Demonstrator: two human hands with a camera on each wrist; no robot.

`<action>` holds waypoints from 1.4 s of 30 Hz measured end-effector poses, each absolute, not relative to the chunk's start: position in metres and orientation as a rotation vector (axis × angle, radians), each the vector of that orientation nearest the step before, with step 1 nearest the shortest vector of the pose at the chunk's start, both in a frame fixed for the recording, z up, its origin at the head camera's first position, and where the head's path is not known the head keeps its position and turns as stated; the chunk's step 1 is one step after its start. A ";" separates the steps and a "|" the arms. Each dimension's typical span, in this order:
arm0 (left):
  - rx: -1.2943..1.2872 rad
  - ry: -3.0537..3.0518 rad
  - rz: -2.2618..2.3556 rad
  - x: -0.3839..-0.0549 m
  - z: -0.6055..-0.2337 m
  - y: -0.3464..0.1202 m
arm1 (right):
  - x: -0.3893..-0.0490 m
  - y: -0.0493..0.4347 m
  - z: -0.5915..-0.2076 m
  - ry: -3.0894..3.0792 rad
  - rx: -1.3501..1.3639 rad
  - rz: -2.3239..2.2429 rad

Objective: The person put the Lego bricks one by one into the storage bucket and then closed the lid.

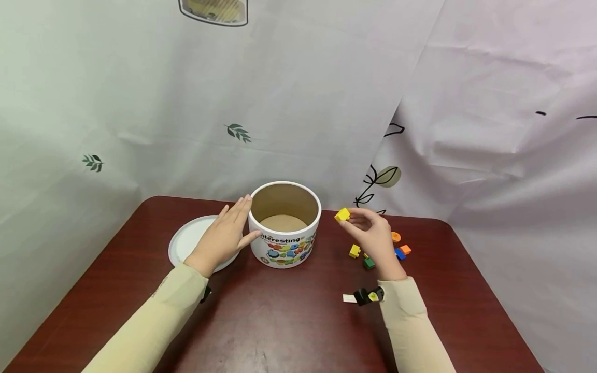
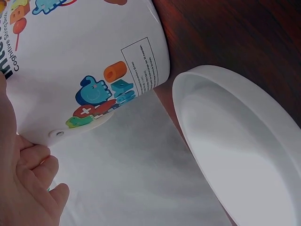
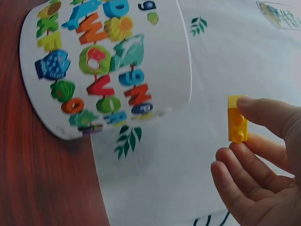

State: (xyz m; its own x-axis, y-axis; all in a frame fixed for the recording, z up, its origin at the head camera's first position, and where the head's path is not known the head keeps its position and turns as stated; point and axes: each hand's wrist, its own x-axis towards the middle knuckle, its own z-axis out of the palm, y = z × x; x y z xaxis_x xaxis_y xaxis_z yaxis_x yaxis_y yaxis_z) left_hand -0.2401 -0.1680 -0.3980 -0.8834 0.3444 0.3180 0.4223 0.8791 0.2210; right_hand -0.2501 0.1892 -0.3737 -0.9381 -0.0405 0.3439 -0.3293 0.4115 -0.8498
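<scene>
A round white bucket with printed letters and pictures stands uncovered on the table, its brown bottom showing. My left hand lies against its left rim and side with straight fingers. Between thumb and fingers, my right hand pinches a yellow toy brick in the air, right of the bucket. Two round studs show on this brick in the right wrist view. Below that hand on the table lie another yellow brick and a green brick.
A white round lid lies left of the bucket, partly under the left hand in the head view. Right of the right wrist are a blue brick, an orange brick and an orange round piece. A pale curtain hangs behind the table.
</scene>
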 end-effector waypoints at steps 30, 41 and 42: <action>-0.585 -2.774 -0.415 -0.241 -0.398 -0.168 | -0.284 0.114 -0.352 -2.391 0.736 1.563; -0.580 -2.773 -0.411 -0.241 -0.398 -0.168 | -0.307 0.087 -0.347 -2.668 0.772 1.256; -0.579 -2.773 -0.411 -0.240 -0.398 -0.168 | -0.309 0.085 -0.346 -2.692 0.784 1.214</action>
